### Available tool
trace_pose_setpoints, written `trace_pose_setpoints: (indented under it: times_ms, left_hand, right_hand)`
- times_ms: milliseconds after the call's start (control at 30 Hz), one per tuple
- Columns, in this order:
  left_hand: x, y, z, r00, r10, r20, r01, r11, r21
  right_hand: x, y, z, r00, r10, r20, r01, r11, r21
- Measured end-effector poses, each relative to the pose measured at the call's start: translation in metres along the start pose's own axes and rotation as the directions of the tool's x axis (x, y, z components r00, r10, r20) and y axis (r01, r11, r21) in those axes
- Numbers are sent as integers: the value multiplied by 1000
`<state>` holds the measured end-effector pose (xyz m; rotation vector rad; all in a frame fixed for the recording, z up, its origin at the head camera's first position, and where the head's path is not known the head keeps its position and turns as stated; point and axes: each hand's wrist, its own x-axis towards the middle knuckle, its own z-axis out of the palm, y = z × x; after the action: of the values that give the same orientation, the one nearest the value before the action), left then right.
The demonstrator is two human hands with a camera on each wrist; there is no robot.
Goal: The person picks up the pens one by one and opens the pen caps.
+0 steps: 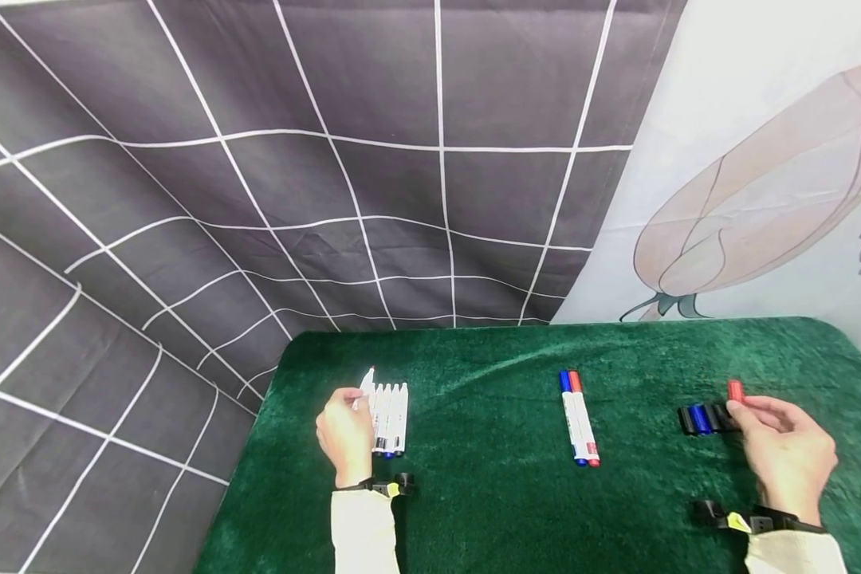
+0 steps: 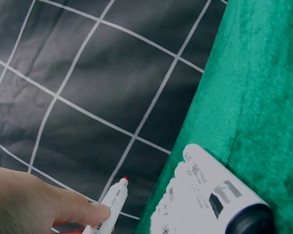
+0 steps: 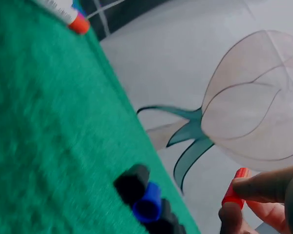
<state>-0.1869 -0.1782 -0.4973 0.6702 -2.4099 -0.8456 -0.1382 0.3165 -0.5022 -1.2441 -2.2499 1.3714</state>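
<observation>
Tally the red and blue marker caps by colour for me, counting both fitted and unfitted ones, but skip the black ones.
Red caps: 2, the fitted red cap and the held red cap, in the right hand
Blue caps: 2, the fitted blue cap and the loose blue cap
Total: 4

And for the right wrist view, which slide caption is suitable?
Right hand pinches a red cap near a blue cap and black caps.

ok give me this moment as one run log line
left hand: pinches uncapped red-tipped marker | right hand: pinches red cap | between: two capped markers
</observation>
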Motion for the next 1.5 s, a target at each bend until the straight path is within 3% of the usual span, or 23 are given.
trace_pose_setpoints:
  times_ms: [233, 467, 733, 867, 1000, 1200, 1500]
  left_hand:
    - [0, -6, 0, 995, -90, 34, 89, 995, 38]
    - [1, -11, -1, 990, -117, 76, 111, 991, 70]
    - [0, -15, 1, 985, -139, 106, 129, 987, 100]
    - [0, -17, 1, 981, -153, 120, 141, 985, 103]
    - [1, -19, 1, 977, -169, 130, 156, 982, 107]
    - [1, -19, 1, 969, -193, 156, 177, 978, 112]
    - [2, -17, -1, 967, -195, 165, 174, 975, 135]
  right_hand:
    - [6, 11, 3, 993, 15, -115, -4, 996, 94]
    - [9, 19, 0, 990, 89, -112, -66, 978, 196]
    - [14, 22, -2, 987, 115, -109, -89, 972, 219]
    - [17, 23, -1, 989, 104, -109, -85, 982, 167]
    - [17, 24, 3, 992, 62, -109, -58, 997, 44]
    - [22, 28, 6, 992, 6, -123, -15, 997, -74]
    - [23, 26, 6, 995, 17, -96, -28, 993, -112]
